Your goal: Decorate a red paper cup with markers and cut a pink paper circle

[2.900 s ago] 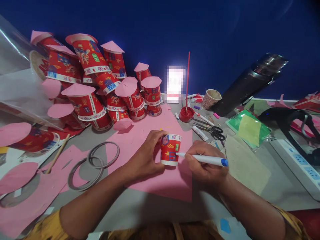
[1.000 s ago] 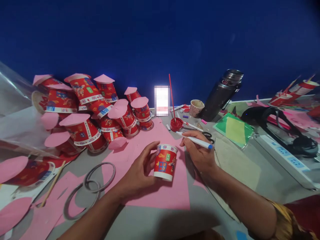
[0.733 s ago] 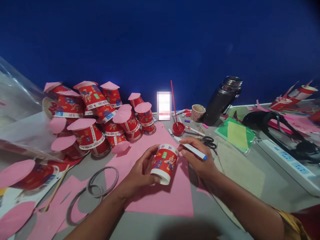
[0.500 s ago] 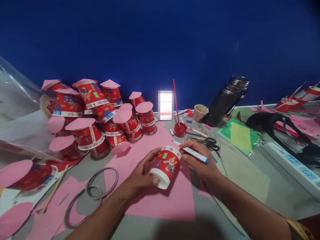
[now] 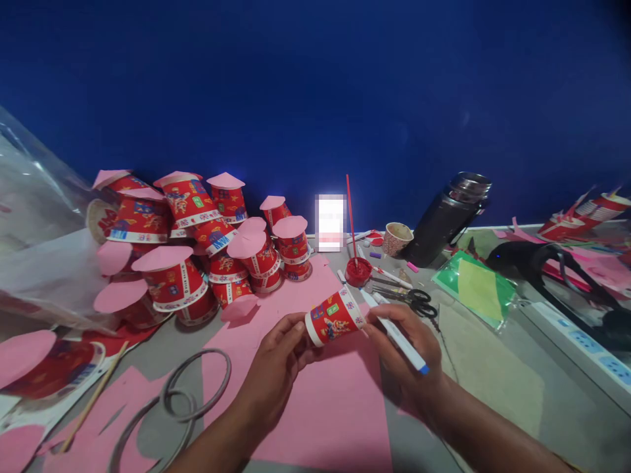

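Cup: red paper cup (image 5: 334, 316), tipped on its side, lifted above the pink sheet (image 5: 320, 401), between both hands.
Left hand (image 5: 276, 368): fingers closed on the cup's base.
Right hand (image 5: 407, 355): closed around a white marker (image 5: 397, 332), fingertips at the cup's rim.
Beyond the hands: red paint pot (image 5: 358, 270), scissors (image 5: 411, 299).
Left of the hands: pile of pink-capped cups (image 5: 197, 243), metal rings (image 5: 187, 394) on the surface.

pixelated card (image 5: 330, 222), power strip (image 5: 586, 348) cut off
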A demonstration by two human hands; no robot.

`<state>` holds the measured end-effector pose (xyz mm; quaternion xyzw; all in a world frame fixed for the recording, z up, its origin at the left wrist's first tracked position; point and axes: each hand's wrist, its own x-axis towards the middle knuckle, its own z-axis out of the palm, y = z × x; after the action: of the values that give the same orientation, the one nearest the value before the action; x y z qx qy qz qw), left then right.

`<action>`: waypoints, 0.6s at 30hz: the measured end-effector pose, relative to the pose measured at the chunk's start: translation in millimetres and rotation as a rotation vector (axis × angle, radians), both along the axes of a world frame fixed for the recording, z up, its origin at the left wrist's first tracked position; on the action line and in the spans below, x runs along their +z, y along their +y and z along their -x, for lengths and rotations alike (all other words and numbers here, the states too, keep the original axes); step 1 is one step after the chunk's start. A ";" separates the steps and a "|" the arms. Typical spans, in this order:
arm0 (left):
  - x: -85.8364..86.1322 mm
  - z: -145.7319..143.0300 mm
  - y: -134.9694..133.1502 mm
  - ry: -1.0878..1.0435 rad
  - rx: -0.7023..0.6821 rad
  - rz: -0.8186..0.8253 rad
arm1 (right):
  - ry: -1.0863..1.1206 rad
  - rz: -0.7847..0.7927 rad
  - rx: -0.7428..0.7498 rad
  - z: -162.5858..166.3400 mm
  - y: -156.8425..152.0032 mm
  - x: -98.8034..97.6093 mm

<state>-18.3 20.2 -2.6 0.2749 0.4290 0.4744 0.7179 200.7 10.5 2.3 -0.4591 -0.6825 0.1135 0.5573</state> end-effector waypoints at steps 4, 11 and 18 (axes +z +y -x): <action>1.4 -0.7 -5.2 -0.068 0.035 -0.030 | -0.140 -0.156 0.064 3.8 -3.3 3.2; -7.3 2.8 -7.9 0.054 0.084 -0.062 | -0.271 -0.249 0.261 5.0 -7.0 -6.1; 0.8 2.9 -8.2 0.113 0.086 -0.068 | -0.299 -0.199 0.369 8.8 -13.5 -13.9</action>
<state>-21.3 12.0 -1.8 0.3067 0.4642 0.5026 0.6617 191.9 -3.0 -11.6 -0.2813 -0.8372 0.0765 0.4626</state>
